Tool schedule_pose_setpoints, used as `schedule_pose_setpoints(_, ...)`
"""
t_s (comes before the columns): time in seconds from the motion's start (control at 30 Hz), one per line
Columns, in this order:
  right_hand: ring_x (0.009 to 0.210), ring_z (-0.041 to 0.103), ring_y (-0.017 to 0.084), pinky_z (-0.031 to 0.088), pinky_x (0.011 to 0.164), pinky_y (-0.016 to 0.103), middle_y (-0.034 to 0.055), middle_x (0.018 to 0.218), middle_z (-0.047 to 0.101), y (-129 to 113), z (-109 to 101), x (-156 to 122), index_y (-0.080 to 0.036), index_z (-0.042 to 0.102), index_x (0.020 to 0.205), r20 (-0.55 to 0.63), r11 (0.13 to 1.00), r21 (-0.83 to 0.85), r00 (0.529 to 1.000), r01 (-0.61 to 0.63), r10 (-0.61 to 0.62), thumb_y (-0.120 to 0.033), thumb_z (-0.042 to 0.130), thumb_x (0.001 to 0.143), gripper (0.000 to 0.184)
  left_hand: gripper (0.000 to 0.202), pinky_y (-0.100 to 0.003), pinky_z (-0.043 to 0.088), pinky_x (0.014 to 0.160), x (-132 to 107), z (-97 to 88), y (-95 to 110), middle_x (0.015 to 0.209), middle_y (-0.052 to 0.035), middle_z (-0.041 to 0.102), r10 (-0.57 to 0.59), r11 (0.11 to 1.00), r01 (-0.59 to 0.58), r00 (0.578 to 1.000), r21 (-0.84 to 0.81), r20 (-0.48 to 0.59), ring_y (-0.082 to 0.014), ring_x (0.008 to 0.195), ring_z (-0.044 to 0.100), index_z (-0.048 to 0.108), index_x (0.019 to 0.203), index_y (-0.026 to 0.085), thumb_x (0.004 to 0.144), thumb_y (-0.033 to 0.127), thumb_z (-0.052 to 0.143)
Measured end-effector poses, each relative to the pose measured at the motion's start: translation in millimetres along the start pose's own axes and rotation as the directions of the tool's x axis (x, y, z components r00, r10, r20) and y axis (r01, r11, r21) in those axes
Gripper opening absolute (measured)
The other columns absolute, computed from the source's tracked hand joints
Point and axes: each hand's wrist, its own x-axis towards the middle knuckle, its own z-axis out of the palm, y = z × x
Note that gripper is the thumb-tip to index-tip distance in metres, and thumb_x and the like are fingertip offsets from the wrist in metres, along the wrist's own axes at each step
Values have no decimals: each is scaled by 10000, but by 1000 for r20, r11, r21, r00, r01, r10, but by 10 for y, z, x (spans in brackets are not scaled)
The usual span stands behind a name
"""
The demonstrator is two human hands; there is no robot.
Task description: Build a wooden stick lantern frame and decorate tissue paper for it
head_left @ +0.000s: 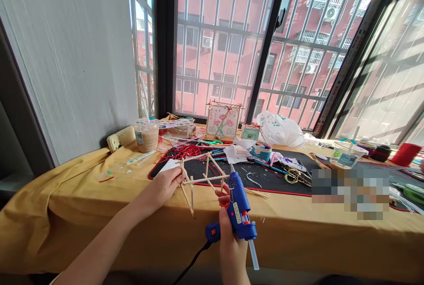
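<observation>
A table draped in mustard-yellow cloth spans the view, its front edge dropping away at 6 o'clock; a black rectangular desk mat lies at 12 o'clock; the left hand closes around a frame of thin wooden sticks above the mat's near edge; the right hand grips a blue hot glue gun, its nozzle just beside the frame.

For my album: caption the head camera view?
Left hand grips a wooden stick frame; right hand holds a blue glue gun.
</observation>
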Motion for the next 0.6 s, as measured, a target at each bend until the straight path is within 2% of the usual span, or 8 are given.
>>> schedule_pose_setpoints(0.1,1102,541,282,521,649,321,-78,878,712,23,-8,-7,-444,686,790,23,1000,-3,1000,-16,16,-385,460,685,257,285,-281,456,688,-28,1,13,809,-46,638,-3,1000,3,1000,0,-17,-192,757,590,551,796,185,869,361,340)
schedule_pose_setpoints(0.23,1111,534,276,528,681,321,-97,867,710,36,-9,-3,-456,682,724,33,999,-19,998,-44,45,-403,458,689,232,290,-306,475,723,-58,-1,31,834,-58,662,-4,1000,4,999,2,-47,-211,800,609,574,805,191,863,378,360)
schedule_pose_setpoints(0.37,1073,561,277,518,641,336,-110,845,708,55,-14,-13,-466,680,684,37,997,-20,997,-70,71,-423,415,702,269,302,-319,490,752,-87,-3,37,914,-82,656,-6,1000,6,994,2,-105,-218,840,615,573,842,189,852,415,372)
schedule_pose_setpoints(0.43,1042,579,277,508,591,330,-101,815,712,68,-28,-27,-451,679,634,29,997,-13,996,-80,81,-429,404,702,285,314,-322,497,726,-130,-1,48,860,-72,642,-18,1000,21,990,15,-139,-211,789,611,560,851,190,857,433,361)
schedule_pose_setpoints(0.53,996,604,279,494,536,322,-98,836,710,84,-65,-53,-453,681,640,5,994,16,994,-105,105,-416,413,690,275,356,-361,497,738,-248,33,94,882,-70,622,-101,993,115,956,33,-277,-211,766,597,541,970,186,859,473,361)
schedule_pose_setpoints(0.6,981,610,283,489,517,324,-103,890,701,92,-96,-72,-470,683,695,-2,989,60,991,-134,135,-396,425,680,269,443,-413,471,833,-345,84,144,1062,-112,590,-160,985,174,909,1,-386,-239,900,587,485,1131,186,859,508,350)
